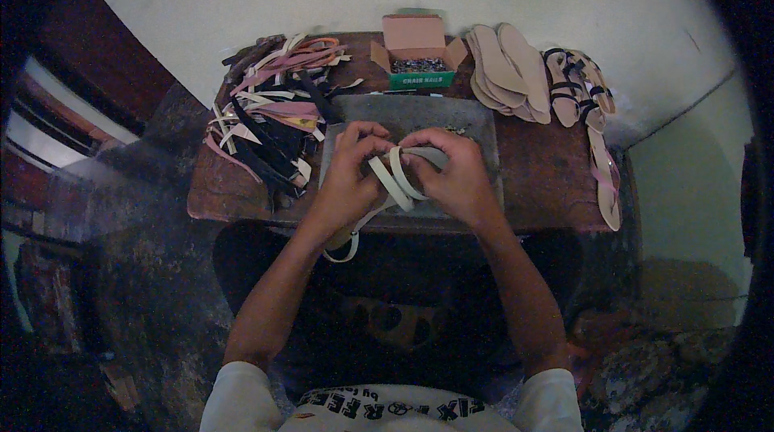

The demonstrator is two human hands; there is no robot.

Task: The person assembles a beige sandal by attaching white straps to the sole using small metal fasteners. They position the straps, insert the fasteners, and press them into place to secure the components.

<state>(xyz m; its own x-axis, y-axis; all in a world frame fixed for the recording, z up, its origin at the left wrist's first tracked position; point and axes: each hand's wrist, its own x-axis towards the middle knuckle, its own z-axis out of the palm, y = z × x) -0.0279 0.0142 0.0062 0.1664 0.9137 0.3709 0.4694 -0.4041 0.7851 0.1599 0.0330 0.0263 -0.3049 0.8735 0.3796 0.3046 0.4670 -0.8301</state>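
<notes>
Over the middle of the table I hold a sandal with cream straps [393, 183] in both hands. My left hand [353, 170] is closed, its fingertips pinching the strap loops from the left. From the right, my right hand [459, 174] grips the same sandal, thumb and forefinger at the top of a loop. A thin ankle strap [352, 245] dangles below my left hand, past the table's front edge. Most of the sole is hidden by my fingers. Beneath my hands lies a flat grey slab [411, 112], with small bits [458, 131] scattered near its far right part.
A heap of coloured straps [270, 121] covers the left of the wooden table [548, 178]. At the back stands an open green box [421, 77] full of small nails. Stacked beige soles [508, 73] and finished sandals [574, 89] lie on the right, near the wall.
</notes>
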